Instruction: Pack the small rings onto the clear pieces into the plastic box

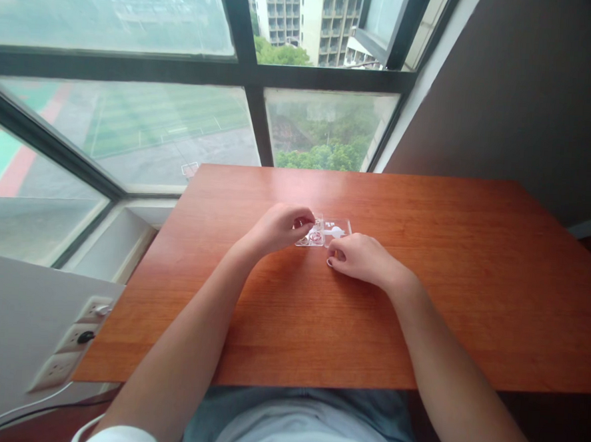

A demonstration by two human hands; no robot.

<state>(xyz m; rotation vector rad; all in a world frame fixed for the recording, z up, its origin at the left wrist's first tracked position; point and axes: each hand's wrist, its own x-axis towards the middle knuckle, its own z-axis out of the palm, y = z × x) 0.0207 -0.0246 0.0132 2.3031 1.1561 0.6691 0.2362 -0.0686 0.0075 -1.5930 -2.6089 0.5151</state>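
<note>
A small clear plastic case (337,229) lies opened flat on the table, its two halves side by side. Small reddish, ring-like items (316,237) show in the left half, too small to name. My left hand (281,228) hovers at that half, thumb and fingers pinched together over its contents. Whatever is between those fingertips is hidden. At the front edge of the right half rests my right hand (361,257), its fingers curled in and closed. A tiny dark and pale spot shows at its fingertips; I cannot tell what it is.
The reddish-brown wooden table (472,285) reaches well to the right. Behind it stand large windows with a dark frame (257,75). Wall sockets (73,337) with a black plug and cables are at the lower left. A grey wall (507,107) rises at the right.
</note>
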